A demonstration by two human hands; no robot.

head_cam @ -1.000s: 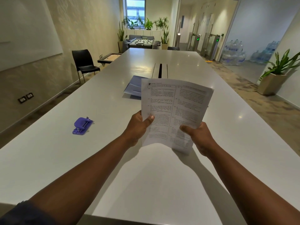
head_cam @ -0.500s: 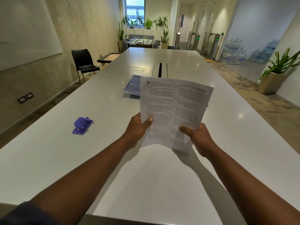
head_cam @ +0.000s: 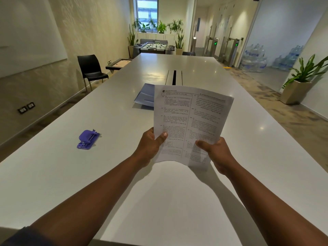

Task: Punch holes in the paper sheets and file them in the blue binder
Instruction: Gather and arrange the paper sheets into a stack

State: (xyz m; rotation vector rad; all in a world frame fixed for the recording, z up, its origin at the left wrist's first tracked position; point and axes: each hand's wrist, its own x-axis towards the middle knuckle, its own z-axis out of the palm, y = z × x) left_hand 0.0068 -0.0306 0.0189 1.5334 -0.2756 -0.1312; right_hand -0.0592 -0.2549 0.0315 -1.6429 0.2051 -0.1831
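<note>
Head view looks down two bare forearms stretched out over a long white table (head_cam: 53, 174). The left hand (head_cam: 150, 146) grips the paper sheets (head_cam: 191, 121) at their lower left edge, thumb pressed flat on the printed face and fingers curled out of sight behind. The right hand (head_cam: 216, 153) pinches the lower right part of the same sheets, thumb lying across the front and fingers wrapped behind. The sheets are held up off the table, tilted slightly clockwise, with the printed side facing the camera; the text runs in two columns and is too small to read. The bottom edge bows a little between the two hands. How many sheets are in the stack cannot be told.

Just beyond the paper, partly hidden by its upper left corner, the blue binder (head_cam: 143, 98) lies on the table, and only its left portion shows. Well to the left of the hands, a purple hole punch (head_cam: 87, 139) sits alone on the tabletop, apart from both paper and binder. A dark slot (head_cam: 174, 77) runs along the middle of the table farther on.

A black chair (head_cam: 90, 70) stands by the left wall, a foosball table (head_cam: 154, 46) sits at the far end among potted plants, and another potted plant (head_cam: 301, 80) stands on the floor at the right, near stacked water bottles (head_cam: 255, 58).
</note>
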